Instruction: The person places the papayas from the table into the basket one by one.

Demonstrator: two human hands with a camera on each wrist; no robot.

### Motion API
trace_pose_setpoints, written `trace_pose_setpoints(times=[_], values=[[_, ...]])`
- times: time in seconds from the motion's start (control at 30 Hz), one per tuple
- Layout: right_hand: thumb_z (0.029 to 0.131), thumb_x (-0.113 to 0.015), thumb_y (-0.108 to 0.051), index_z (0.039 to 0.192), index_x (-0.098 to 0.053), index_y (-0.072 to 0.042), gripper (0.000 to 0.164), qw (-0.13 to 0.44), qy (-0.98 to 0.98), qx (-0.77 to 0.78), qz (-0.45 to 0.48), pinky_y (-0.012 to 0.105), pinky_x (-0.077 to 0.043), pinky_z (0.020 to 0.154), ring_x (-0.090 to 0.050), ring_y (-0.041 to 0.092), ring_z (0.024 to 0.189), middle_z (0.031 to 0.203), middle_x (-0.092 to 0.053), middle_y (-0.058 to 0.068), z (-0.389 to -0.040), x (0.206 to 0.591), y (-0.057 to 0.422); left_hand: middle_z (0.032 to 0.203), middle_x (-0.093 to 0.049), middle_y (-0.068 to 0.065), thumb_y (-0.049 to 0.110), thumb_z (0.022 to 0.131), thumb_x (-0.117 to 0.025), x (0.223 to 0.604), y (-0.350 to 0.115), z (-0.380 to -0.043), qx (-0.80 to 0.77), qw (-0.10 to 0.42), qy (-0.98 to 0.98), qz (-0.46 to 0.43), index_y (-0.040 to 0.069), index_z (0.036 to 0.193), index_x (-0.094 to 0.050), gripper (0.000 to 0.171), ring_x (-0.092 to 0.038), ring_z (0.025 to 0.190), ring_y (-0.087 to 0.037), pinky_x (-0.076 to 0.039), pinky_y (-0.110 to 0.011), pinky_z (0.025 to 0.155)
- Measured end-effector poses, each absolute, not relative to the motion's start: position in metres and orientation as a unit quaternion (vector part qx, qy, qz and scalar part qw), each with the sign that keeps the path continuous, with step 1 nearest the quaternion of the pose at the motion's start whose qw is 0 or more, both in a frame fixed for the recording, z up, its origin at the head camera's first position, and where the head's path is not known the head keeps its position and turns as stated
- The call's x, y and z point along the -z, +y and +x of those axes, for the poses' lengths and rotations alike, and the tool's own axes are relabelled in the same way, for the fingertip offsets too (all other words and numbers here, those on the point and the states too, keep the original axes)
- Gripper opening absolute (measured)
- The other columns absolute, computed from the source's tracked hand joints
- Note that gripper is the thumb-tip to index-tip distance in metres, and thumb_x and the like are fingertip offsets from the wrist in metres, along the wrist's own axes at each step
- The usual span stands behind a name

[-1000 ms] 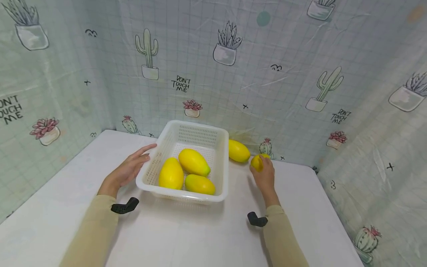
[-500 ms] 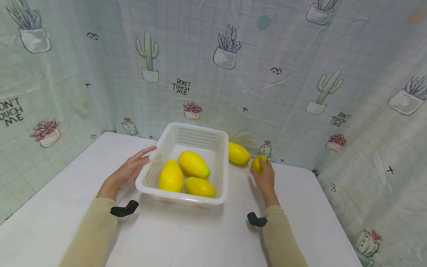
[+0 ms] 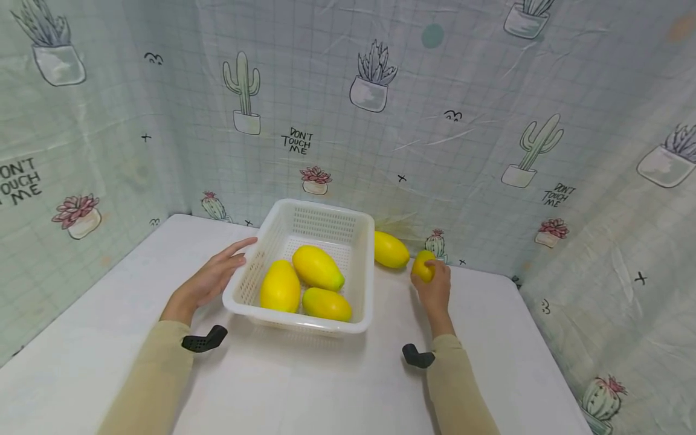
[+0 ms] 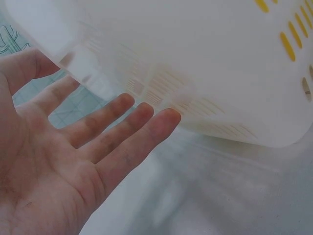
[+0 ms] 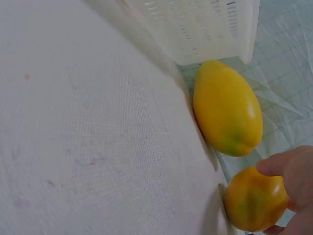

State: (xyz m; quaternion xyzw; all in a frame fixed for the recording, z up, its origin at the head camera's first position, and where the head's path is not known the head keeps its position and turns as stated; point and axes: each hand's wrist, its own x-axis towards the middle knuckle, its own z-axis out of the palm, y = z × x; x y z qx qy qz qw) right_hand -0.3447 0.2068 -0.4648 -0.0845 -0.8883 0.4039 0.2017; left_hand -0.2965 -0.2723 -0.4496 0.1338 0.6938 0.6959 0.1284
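Note:
In the head view, a white plastic basket holds 3 yellow mangoes, one of them a smaller mango at the near side. My left hand lies along the basket's left wall, fingers fairly straight; the left wrist view has its fingertips right at the underside of the wall. Beyond the basket's right side, my right hand grips a yellow mango, thumb and fingers round it, near the table's back edge. Another mango lies between that hand and the basket, also seen whole in the right wrist view.
The white table reaches back to a hanging curtain printed with cacti, which also closes in both sides. A black wrist mount sticks out from the left sleeve, another mount from the right.
The mango in my right hand has turned a little and shows more of its yellow side. My left hand and the basket keep their places; the head view has shifted slightly.

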Motion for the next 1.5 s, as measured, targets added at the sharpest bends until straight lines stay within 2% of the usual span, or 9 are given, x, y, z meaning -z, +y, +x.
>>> trace_pose_setpoints(times=[0.23, 0.47, 0.77, 1.1, 1.3, 1.5], values=[[0.084, -0.062, -0.007, 0.114, -0.048, -0.005, 0.033, 0.237, -0.877, -0.407, -0.093, 0.048, -0.029, 0.109, -0.037, 0.035, 0.125, 0.127, -0.039, 0.016, -0.347, 0.464, 0.205, 0.152, -0.019, -0.008, 0.030, 0.098, -0.038, 0.450, -0.273, -0.298, -0.697, 0.128, 0.692, 0.140, 0.035, 0.144, -0.020, 0.050, -0.049, 0.118, -0.009, -0.049, -0.029, 0.091], [0.086, -0.060, -0.011, 0.129, -0.044, -0.007, 0.046, 0.237, -0.870, -0.419, -0.105, 0.048, -0.025, 0.111, -0.033, 0.034, 0.130, 0.137, -0.036, 0.016, -0.350, 0.464, 0.208, 0.152, -0.020, -0.008, 0.029, 0.098, -0.038, 0.448, -0.273, -0.299, -0.698, 0.125, 0.689, 0.148, 0.034, 0.145, -0.020, 0.050, -0.049, 0.119, -0.011, -0.049, -0.030, 0.091], [0.088, -0.059, -0.020, 0.136, -0.041, -0.013, 0.051, 0.230, -0.839, -0.469, -0.150, 0.045, -0.026, 0.111, -0.032, 0.029, 0.133, 0.141, -0.035, 0.010, -0.341, 0.460, 0.213, 0.151, -0.021, -0.007, 0.031, 0.097, -0.041, 0.449, -0.268, -0.300, -0.698, 0.126, 0.692, 0.132, 0.036, 0.144, -0.023, 0.050, -0.050, 0.119, -0.012, -0.049, -0.034, 0.092], [0.089, -0.059, -0.024, 0.135, -0.041, -0.016, 0.050, 0.249, -0.827, -0.484, -0.142, 0.045, -0.038, 0.103, -0.041, 0.032, 0.123, 0.137, -0.040, 0.011, -0.331, 0.450, 0.203, 0.152, -0.022, -0.005, 0.032, 0.097, -0.040, 0.453, -0.268, -0.297, -0.693, 0.123, 0.699, 0.126, 0.037, 0.143, -0.024, 0.049, -0.048, 0.122, -0.014, -0.047, -0.036, 0.094], [0.088, -0.059, -0.026, 0.134, -0.042, -0.017, 0.050, 0.256, -0.827, -0.486, -0.118, 0.045, -0.041, 0.100, -0.042, 0.033, 0.123, 0.143, -0.036, 0.008, -0.326, 0.443, 0.198, 0.151, -0.023, -0.005, 0.032, 0.097, -0.040, 0.453, -0.269, -0.295, -0.693, 0.124, 0.699, 0.123, 0.036, 0.143, -0.023, 0.049, -0.051, 0.118, -0.010, -0.048, -0.035, 0.093], [0.088, -0.059, -0.030, 0.134, -0.043, -0.020, 0.050, 0.253, -0.826, -0.491, -0.111, 0.044, -0.043, 0.098, -0.043, 0.032, 0.123, 0.141, -0.039, 0.007, -0.327, 0.438, 0.193, 0.151, -0.022, -0.005, 0.033, 0.097, -0.040, 0.452, -0.271, -0.296, -0.689, 0.121, 0.704, 0.123, 0.037, 0.143, -0.022, 0.050, -0.049, 0.119, -0.011, -0.048, -0.034, 0.093]])
